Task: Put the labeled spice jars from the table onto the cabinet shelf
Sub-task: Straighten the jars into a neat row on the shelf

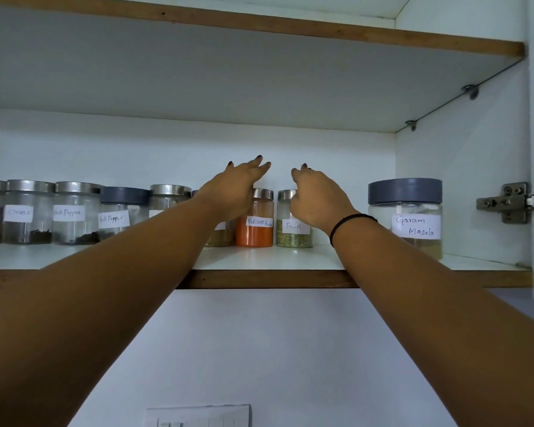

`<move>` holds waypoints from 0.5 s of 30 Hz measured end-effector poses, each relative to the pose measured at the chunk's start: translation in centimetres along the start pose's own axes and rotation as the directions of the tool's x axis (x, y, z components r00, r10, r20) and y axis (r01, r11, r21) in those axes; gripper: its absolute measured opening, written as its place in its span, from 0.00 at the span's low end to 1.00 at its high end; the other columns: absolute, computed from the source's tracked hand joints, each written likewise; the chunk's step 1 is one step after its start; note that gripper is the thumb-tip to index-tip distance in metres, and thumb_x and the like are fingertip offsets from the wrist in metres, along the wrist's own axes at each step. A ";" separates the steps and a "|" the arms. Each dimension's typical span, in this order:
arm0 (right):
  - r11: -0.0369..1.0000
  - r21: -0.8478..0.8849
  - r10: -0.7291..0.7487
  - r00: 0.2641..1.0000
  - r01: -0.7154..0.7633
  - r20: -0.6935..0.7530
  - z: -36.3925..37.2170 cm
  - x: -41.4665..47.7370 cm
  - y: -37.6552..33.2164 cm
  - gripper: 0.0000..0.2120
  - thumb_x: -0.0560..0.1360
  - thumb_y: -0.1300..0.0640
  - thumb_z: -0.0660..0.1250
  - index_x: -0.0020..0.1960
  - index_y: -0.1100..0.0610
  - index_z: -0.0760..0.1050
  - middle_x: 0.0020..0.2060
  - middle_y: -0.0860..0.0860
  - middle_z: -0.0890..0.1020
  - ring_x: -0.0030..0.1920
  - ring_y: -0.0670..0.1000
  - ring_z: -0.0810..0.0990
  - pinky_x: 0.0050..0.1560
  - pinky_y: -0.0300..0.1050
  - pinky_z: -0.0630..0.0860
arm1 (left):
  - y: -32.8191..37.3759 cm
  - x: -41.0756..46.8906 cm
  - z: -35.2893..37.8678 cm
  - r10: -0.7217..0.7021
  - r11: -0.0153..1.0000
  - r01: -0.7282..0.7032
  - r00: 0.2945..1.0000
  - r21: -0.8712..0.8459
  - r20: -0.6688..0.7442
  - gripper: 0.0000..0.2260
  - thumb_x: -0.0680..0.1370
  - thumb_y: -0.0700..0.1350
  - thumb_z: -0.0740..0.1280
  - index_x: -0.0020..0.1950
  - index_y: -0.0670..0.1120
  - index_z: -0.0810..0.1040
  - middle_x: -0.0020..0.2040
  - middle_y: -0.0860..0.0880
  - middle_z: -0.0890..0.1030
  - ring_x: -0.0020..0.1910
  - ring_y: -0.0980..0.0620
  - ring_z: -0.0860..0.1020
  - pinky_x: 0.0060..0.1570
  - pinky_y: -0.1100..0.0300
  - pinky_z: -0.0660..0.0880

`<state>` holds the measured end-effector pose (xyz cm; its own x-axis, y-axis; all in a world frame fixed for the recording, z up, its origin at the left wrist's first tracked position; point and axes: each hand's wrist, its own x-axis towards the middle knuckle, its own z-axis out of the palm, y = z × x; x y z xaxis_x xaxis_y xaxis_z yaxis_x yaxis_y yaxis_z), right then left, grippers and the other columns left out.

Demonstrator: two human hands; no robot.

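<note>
Reaching deep into the cabinet, both hands sit over the middle of the shelf [259,260], where the labeled jars stand in a row toward its back edge; the left hand [235,189] has its fingers [259,171] stretched out straight above the Red Chilli Powder jar [255,231] and a half-hidden jar [218,237] just beside it, holding nothing that shows; the right hand [319,200] has its fingers [299,175] curled down at the steel lid of the Fennel jar [293,238], and whether they grip the lid or only touch it cannot be told, since the hand covers the contact.

The likeliest trouble is a knock; the chilli and Fennel jars stand close together, narrow and tall, so a push on one lid would probably rock its neighbour; the left forearm crosses in front of the half-hidden jar, and drawing that arm back carelessly could drag the jar toward the shelf's front edge; glass falling from this height would likely break.

If the right hand lifts by the lid alone, a loose lid could come away and spill the fennel; the Garam Masala jar [413,229] near the right corner stands apart and closer to the front edge, so a swinging elbow seems its main threat.
</note>
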<state>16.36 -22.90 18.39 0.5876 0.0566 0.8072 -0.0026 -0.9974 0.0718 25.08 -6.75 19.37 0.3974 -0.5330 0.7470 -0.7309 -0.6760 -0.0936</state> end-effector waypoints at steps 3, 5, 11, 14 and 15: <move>1.000 0.020 0.009 0.992 -0.007 -0.125 -0.5 -0.5 -0.4 0.08 0.78 0.59 0.60 0.53 0.62 0.73 0.54 0.58 0.79 0.53 0.58 0.78 0.44 0.45 0.71 | 0.7 -0.2 -0.2 -0.025 0.999 0.021 0.995 -0.045 -0.092 0.25 0.84 0.42 0.58 0.80 0.49 0.56 0.80 0.49 0.59 0.79 0.48 0.58 0.77 0.52 0.53; 0.999 0.036 0.026 0.986 -0.021 -0.163 -1.0 -1.1 -0.9 0.14 0.80 0.55 0.59 0.60 0.62 0.76 0.56 0.57 0.79 0.56 0.56 0.78 0.52 0.47 0.75 | 1.2 -0.3 -0.4 -0.033 0.997 0.026 0.992 -0.066 -0.120 0.24 0.84 0.46 0.59 0.79 0.50 0.59 0.79 0.49 0.62 0.77 0.47 0.61 0.75 0.51 0.58; 0.996 0.092 0.008 0.985 0.008 -0.170 -2.6 -2.9 -3.1 0.11 0.80 0.57 0.59 0.57 0.59 0.77 0.50 0.53 0.78 0.51 0.53 0.78 0.44 0.41 0.70 | 3.9 -0.9 -1.7 -0.012 0.978 -0.040 0.969 -0.203 -0.248 0.18 0.83 0.46 0.61 0.74 0.49 0.71 0.72 0.48 0.73 0.71 0.48 0.70 0.70 0.55 0.65; 0.997 0.073 -0.013 0.968 0.032 -0.249 -4.6 -3.5 -2.9 0.12 0.79 0.59 0.59 0.56 0.60 0.79 0.51 0.54 0.79 0.51 0.53 0.77 0.44 0.41 0.68 | 5.9 -1.5 -2.8 0.062 0.960 -0.126 0.967 -0.248 -0.249 0.14 0.82 0.42 0.60 0.65 0.46 0.79 0.62 0.48 0.81 0.62 0.49 0.77 0.60 0.59 0.70; 0.998 0.055 -0.019 0.959 0.036 -0.282 -5.4 -3.8 -2.6 0.12 0.78 0.59 0.59 0.54 0.60 0.80 0.49 0.54 0.80 0.51 0.53 0.77 0.43 0.41 0.68 | 6.5 -1.8 -3.3 0.079 0.961 -0.136 0.970 -0.240 -0.232 0.13 0.82 0.42 0.60 0.62 0.46 0.81 0.59 0.49 0.83 0.58 0.50 0.79 0.57 0.59 0.72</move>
<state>9.78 -20.24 18.28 0.3359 0.0861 0.9380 0.0636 -0.9956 0.0686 17.82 -8.54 19.59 0.1989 -0.4523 0.8694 -0.8897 -0.4553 -0.0333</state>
